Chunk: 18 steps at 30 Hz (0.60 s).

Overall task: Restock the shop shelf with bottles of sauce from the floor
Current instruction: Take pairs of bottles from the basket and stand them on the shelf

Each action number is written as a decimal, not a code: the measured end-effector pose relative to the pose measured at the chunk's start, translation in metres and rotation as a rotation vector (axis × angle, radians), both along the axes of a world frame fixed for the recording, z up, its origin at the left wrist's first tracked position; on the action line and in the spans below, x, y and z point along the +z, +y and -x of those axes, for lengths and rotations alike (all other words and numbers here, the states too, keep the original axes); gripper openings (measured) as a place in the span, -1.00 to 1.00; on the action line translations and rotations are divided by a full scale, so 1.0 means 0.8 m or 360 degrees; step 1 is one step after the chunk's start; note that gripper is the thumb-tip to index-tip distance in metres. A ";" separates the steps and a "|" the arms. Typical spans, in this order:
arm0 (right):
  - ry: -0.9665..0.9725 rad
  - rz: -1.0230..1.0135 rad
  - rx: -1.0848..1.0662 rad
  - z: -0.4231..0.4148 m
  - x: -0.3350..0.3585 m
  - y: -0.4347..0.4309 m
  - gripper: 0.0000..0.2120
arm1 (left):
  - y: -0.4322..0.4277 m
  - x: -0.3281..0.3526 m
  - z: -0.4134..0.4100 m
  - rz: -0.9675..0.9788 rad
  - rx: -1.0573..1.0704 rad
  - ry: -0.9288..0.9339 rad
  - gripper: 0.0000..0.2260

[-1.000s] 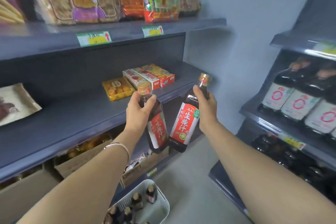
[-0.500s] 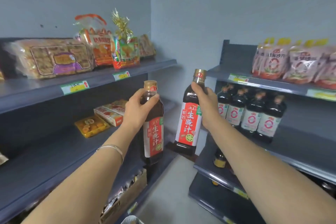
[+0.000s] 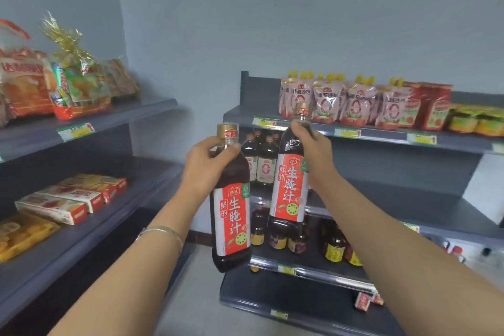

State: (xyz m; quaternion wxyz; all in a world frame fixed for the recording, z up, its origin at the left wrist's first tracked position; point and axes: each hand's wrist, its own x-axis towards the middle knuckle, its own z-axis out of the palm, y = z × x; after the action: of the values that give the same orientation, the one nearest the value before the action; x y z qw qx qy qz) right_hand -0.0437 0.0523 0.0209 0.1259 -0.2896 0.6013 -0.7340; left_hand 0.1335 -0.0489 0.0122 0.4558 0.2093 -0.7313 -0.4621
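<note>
My left hand (image 3: 207,166) grips the neck of a dark sauce bottle (image 3: 231,215) with a red label and gold cap, held upright in mid-air. My right hand (image 3: 311,150) grips the neck of a second identical sauce bottle (image 3: 289,185), raised slightly higher and tilted a little to the right. Both bottles hang in front of the right-hand shelf unit, whose middle shelf (image 3: 409,207) carries a few similar dark bottles (image 3: 263,161) at its left end. The rest of that shelf is bare.
Red sauce pouches (image 3: 354,103) and packets line the top right shelf. Small jars (image 3: 335,251) stand on the lower right shelf. The left shelf unit (image 3: 81,226) holds snack bags (image 3: 76,84) above and boxed cakes (image 3: 68,199) below. A window sits high on the wall.
The view has swung right and up from the left shelves to the right shelf unit. Both hands carried their bottles along and raised them; the floor basket has left the view.
</note>
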 end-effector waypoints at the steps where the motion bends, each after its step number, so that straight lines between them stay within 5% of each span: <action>1: -0.0011 -0.0011 -0.0044 0.007 0.000 0.008 -0.72 | 0.003 -0.002 0.008 0.0002 -0.0026 -0.0008 -0.95; 9: -0.0029 0.0011 -0.0289 0.066 0.012 0.071 -0.60 | 0.031 -0.014 0.088 -0.0065 -0.0214 -0.0140 -0.73; 18: -0.0022 0.0032 -0.0499 0.158 0.017 0.160 -0.52 | 0.095 -0.009 0.212 0.0034 -0.0429 -0.0140 -0.73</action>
State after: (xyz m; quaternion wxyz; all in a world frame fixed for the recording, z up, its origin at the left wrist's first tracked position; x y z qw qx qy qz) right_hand -0.1697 0.1805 0.0346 0.0111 -0.1883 0.6309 -0.7526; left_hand -0.0360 0.0274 0.0050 0.3593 0.1245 -0.7770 -0.5017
